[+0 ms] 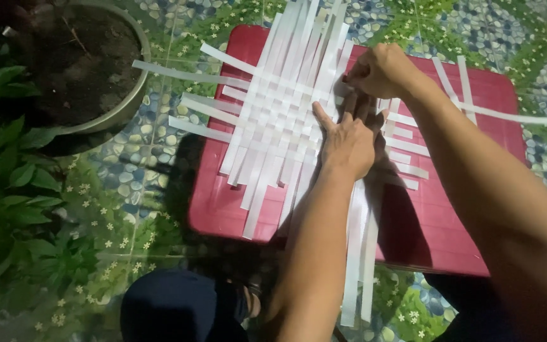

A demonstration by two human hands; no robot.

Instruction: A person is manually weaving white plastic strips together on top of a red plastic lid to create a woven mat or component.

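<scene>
Head view, left to right: leafy plants (pixel 7 164), a soil-filled pot (pixel 83 63), then a woven mat of white strips (pixel 280 120) on a red tabletop (pixel 438 215). Left hand (pixel 346 142) presses flat, fingers spread; right hand (pixel 381 69) pinches a strip at the far edge.

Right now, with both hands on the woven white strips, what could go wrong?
1. The left hand lies flat on the woven strips; lifting it may let the loose weave shift.
2. The right hand pinches a strip; a hard pull could drag others out.
3. Long strip ends overhang the red board and may snag.
</scene>
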